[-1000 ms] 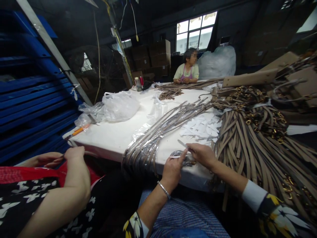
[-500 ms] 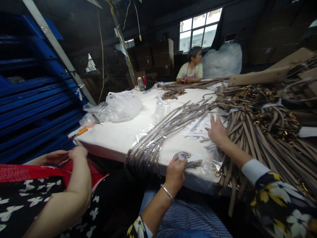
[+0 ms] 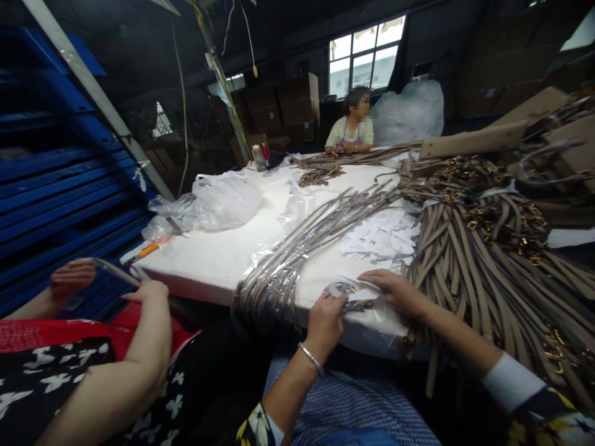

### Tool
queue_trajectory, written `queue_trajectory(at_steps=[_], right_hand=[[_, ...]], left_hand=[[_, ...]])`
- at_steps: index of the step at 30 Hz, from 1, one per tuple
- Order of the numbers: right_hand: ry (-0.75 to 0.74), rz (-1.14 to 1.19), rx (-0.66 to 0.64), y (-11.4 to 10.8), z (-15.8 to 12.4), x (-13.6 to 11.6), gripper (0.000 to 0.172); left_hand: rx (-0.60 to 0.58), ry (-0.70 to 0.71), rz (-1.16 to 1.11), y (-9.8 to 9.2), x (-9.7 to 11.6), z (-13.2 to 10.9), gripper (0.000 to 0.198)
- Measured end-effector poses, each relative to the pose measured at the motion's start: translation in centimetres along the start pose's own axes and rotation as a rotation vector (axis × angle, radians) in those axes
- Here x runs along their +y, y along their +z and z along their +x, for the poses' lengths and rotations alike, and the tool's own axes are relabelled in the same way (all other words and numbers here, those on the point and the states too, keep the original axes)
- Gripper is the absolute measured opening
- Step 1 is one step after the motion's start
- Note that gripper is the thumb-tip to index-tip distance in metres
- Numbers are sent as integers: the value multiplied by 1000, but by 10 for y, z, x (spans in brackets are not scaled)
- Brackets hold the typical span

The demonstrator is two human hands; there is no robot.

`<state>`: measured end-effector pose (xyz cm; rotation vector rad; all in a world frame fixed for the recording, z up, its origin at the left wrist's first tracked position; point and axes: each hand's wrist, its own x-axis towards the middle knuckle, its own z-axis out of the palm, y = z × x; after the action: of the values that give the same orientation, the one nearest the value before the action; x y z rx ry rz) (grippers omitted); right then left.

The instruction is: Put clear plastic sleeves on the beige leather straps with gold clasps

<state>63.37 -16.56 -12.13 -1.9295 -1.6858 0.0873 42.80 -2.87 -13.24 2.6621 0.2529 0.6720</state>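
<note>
My left hand (image 3: 326, 319) is closed on a plastic-wrapped strap end with a metal clasp (image 3: 348, 294) at the near edge of the white table (image 3: 218, 254). My right hand (image 3: 394, 288) lies over the same wrapped clasp from the right, fingers curved, holding a small white paper strip (image 3: 360, 279). A pile of white paper strips (image 3: 381, 235) lies just beyond my right hand. A bundle of tan straps in clear plastic (image 3: 288, 254) runs diagonally across the table to my left hand's side.
A big heap of tan straps with gold hardware (image 3: 483, 248) hangs off the table at right. A person at left in red and floral clothes (image 3: 69, 365) holds a strap. Another person (image 3: 352, 130) sits at the far end. Plastic bags (image 3: 223, 198) and blue racks (image 3: 56, 186) at left.
My right hand came back from the paper strip pile to the wrapped clasp, bringing a white strip. The person at left raised a hand with a strap.
</note>
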Motion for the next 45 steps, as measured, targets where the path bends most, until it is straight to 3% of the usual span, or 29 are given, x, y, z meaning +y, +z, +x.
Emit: queue_trajectory(at_steps=[4,8,17,21,24,30,35,37,39,42,45], right_hand=[[-93,-42,-25,-6,-4,-2,60],[-169,-66,-131,-5,-4,-6,48],[-102,-92,-166,-11,5,-15,39],[-34,55,-228,-19,-3,-23,59],[23,289,-227,-20,-6,-31,57],[363,610,19,-1,6,-46,28],[416,648,190,13,14,-48,22],[429,745,228,11,14,-53,30],[470,991,268,3,12,-63,34],[540,1399,404,-13,1,-80,27],[614,1421,476,-17,-20,-90,26]], left_hand=[[6,2,-12,0,0,1,36],[-12,-15,-17,-1,0,1,36],[-24,-31,-42,0,0,0,35],[-7,-17,-57,0,0,1,35],[-7,-9,-79,-2,2,2,35],[-18,-13,-108,-6,3,2,42],[-38,-46,-109,-6,3,2,44],[-31,-76,-113,-7,3,3,53],[-32,-92,-114,-8,3,4,63],[-57,-81,-125,-8,-1,5,68],[-85,-78,-139,-7,-6,6,70]])
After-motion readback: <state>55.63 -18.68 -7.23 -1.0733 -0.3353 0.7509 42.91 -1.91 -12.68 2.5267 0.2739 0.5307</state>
